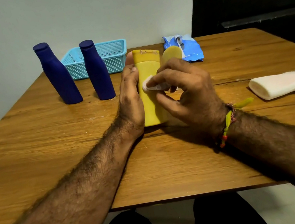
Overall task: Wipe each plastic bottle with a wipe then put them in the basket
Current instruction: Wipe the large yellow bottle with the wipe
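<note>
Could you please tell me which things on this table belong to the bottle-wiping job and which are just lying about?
Job: yellow bottle, wipe, two blue bottles, white bottle, basket, wipes pack.
Lying about: second yellow bottle, possibly still to wipe.

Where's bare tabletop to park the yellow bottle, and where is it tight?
Free: the near table edge below both forearms, the left side in front of the two blue bottles, and the right strip between the wipes packet and the white bottle. Crowded: the middle, where the left hand holds the yellow bottle and the right hand wipes, and before the basket.
</note>
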